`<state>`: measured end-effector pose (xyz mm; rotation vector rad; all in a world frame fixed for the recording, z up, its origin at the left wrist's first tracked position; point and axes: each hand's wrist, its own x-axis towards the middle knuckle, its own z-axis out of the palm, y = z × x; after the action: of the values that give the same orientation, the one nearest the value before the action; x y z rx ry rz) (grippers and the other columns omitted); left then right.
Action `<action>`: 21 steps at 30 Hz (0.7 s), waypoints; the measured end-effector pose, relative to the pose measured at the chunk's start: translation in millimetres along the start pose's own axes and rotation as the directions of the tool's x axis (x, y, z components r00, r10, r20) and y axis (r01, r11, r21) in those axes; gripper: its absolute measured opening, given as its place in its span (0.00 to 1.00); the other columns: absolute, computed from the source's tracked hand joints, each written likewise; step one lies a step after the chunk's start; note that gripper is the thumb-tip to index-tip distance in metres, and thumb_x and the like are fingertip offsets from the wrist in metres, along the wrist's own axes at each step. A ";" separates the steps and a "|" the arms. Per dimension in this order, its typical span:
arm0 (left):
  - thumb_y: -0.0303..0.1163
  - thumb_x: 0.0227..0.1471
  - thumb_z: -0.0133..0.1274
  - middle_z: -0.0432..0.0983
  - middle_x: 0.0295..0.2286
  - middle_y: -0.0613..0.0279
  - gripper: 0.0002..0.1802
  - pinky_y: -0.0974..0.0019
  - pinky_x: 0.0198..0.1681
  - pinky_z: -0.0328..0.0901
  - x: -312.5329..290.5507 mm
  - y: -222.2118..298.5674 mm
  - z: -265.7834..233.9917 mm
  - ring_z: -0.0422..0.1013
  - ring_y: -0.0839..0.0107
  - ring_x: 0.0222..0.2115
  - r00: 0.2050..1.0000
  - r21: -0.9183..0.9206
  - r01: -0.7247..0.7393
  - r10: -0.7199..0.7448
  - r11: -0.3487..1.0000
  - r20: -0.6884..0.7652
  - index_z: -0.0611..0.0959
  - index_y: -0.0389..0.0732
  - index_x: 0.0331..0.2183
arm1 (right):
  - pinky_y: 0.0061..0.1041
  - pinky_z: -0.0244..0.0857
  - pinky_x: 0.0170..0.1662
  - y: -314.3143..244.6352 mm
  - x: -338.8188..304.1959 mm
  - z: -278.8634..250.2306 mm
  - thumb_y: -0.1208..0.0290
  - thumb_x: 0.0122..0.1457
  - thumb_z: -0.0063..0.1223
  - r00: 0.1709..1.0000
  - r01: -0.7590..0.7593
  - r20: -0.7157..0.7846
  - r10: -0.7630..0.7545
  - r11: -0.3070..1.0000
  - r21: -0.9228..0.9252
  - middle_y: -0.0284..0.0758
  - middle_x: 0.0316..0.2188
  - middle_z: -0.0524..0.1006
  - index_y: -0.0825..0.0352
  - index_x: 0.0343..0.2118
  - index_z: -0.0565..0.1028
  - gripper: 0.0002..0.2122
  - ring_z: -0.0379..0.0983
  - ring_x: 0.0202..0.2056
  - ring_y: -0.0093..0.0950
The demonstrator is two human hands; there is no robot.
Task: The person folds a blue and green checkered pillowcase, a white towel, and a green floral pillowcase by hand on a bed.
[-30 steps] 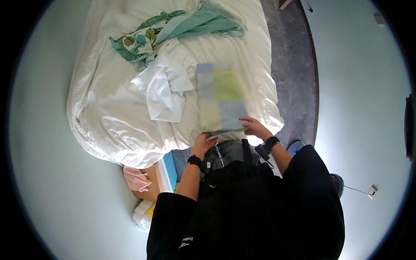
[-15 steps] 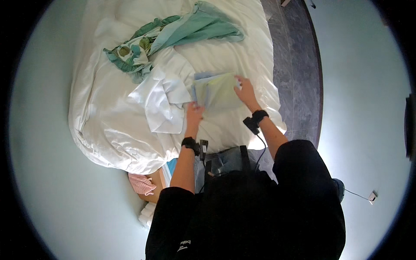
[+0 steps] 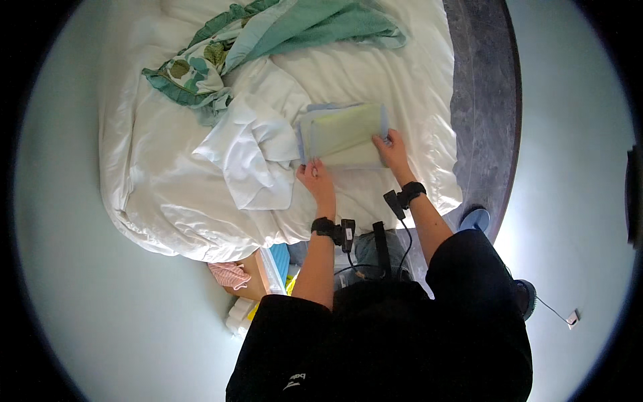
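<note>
A folded pale green and blue cloth [image 3: 347, 132] lies flat on the white bedding, its blue layers showing along the edges. At its near left corner, my left hand [image 3: 317, 179] is closed with the fingertips pinching the edge. My right hand [image 3: 394, 153] grips the right edge near the front, thumb on top and other fingers partly hidden. Just left of the folded cloth lies a crumpled white cloth [image 3: 258, 157]. Farther off is a bunched green cloth [image 3: 301, 33] with a ruffled border and a leaf-patterned part.
The white bedding [image 3: 154, 194] has wrinkles and a rounded near left corner. Below the bed edge sit a cardboard box [image 3: 257, 278], a pink striped cloth [image 3: 229, 275] and a blue item [image 3: 280, 257]. Dark floor [image 3: 485, 100] runs along the right side; a round blue object [image 3: 475, 219] stands there.
My right hand has moved down the cloth's right edge and now grips it. My left hand has come onto the near left corner. The cloth lies flatter and squarer, and the view has shifted.
</note>
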<state>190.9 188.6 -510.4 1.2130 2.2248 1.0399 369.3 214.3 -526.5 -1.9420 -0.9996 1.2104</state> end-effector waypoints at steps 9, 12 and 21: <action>0.39 0.44 0.48 0.61 0.33 0.59 0.17 0.66 0.29 0.56 59.9 -37.9 0.7 0.57 0.70 0.33 0.876 -0.209 0.432 -0.354 0.877 0.327 0.67 0.37 0.32 | 0.18 0.58 0.31 -33.0 -7.6 24.5 0.68 0.45 0.52 0.934 -0.330 0.312 0.173 0.754 0.568 0.32 0.31 0.66 0.72 0.41 0.60 0.22 0.62 0.32 0.20; 0.37 0.35 0.58 0.61 0.34 0.57 0.41 0.66 0.33 0.59 32.9 18.0 -4.1 0.59 0.65 0.33 0.658 -0.358 0.753 -0.611 0.552 0.440 0.52 0.40 0.46 | 0.23 0.60 0.39 -10.9 -1.3 -4.1 0.72 0.45 0.51 0.872 -0.379 0.481 0.091 0.746 0.547 0.35 0.36 0.67 0.69 0.43 0.59 0.21 0.65 0.36 0.25; 0.42 0.45 0.47 0.57 0.45 0.53 0.28 0.54 0.46 0.53 3.9 54.3 -88.8 0.54 0.59 0.46 0.358 -0.421 0.785 -0.222 -0.455 0.907 0.61 0.39 0.45 | 0.26 0.62 0.39 -127.0 -93.3 12.0 0.80 0.43 0.48 0.861 -0.416 0.504 0.069 0.664 0.621 0.36 0.38 0.67 0.70 0.42 0.62 0.19 0.66 0.38 0.29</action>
<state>161.3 173.6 -411.7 -0.5845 0.6935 1.1274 297.2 201.2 -386.6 -1.2010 -0.3212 1.9142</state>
